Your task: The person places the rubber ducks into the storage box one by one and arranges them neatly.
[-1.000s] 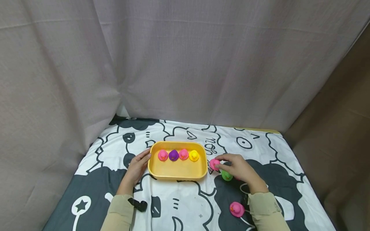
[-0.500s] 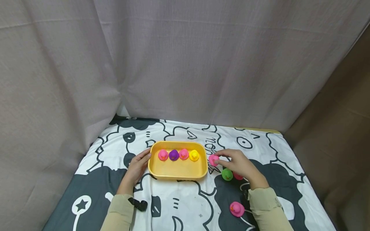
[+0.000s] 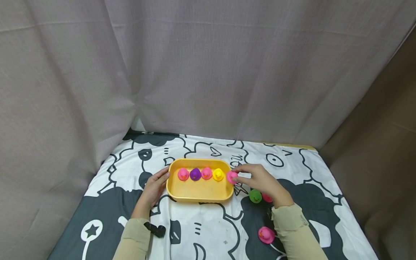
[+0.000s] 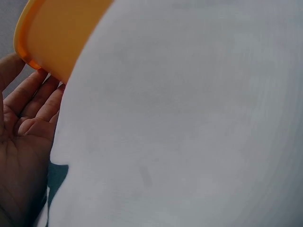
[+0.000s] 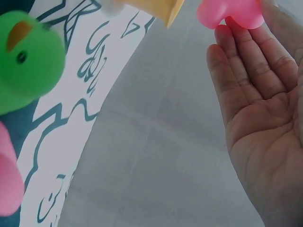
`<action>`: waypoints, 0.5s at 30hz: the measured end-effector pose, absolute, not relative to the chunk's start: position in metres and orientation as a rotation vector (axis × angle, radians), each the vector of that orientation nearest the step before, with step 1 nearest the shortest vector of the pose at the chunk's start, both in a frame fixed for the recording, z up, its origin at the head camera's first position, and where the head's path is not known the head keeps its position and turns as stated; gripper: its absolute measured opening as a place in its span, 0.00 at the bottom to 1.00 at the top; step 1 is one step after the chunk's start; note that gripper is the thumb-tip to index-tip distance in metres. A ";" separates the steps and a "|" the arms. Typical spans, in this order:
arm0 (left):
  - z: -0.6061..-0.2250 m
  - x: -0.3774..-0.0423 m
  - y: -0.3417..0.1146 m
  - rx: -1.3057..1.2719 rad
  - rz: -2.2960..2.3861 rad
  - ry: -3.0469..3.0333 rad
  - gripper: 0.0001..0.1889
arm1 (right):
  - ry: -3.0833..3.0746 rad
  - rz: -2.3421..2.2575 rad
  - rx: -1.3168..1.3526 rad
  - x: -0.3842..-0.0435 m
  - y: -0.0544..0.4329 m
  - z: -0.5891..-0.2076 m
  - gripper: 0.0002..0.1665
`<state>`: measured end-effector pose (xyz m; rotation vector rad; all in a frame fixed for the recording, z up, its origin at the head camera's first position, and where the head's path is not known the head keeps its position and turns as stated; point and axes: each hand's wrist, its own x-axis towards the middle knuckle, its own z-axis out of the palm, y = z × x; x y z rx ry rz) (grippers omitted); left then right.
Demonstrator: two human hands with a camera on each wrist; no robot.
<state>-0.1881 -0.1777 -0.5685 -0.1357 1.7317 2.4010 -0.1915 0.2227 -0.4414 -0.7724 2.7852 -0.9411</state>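
Note:
A yellow tray (image 3: 200,189) lies on the patterned cloth. In it, in one row, sit a pink rubber duck (image 3: 183,174), a purple one, a second pink one and a yellow rubber duck (image 3: 218,174). My left hand (image 3: 154,189) rests its fairly straight fingers against the tray's left end; the left wrist view shows its fingertips at the outer wall. Between thumb and fingertips, my right hand (image 3: 260,179) pinches another pink rubber duck (image 3: 231,177), which overlaps the tray's right rim in the head view. That duck (image 5: 227,12) shows at the fingertips in the right wrist view.
Below the right hand a green rubber duck (image 3: 255,196) sits beside a pink duck (image 3: 267,198), partly covered by the hand. One more pink duck (image 3: 266,235) lies nearer the front, by the right sleeve. Grey curtains (image 3: 208,72) hang behind and along the sides.
My right hand has lifted the pink duck away from beside the green one and carried it left to the tray's right rim. The left hand and tray have stayed in place.

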 end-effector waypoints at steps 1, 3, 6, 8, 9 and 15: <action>-0.569 -0.188 -0.178 -0.135 2.401 1.731 0.26 | 2.783 -0.931 -0.778 -0.192 0.220 -0.441 0.21; -0.569 -0.188 -0.178 -0.134 2.404 1.732 0.26 | 2.781 -0.913 -0.791 -0.194 0.216 -0.441 0.21; -0.569 -0.188 -0.178 -0.127 2.410 1.731 0.26 | 2.769 -0.903 -0.838 -0.196 0.210 -0.441 0.21; -0.569 -0.188 -0.177 -0.123 2.412 1.729 0.26 | 2.758 -0.909 -0.877 -0.198 0.206 -0.442 0.21; -0.569 -0.188 -0.177 -0.120 2.411 1.728 0.26 | 2.747 -0.916 -0.894 -0.199 0.204 -0.442 0.20; -0.568 -0.188 -0.178 -0.115 2.401 1.736 0.26 | 2.684 -0.942 -0.934 -0.202 0.191 -0.446 0.19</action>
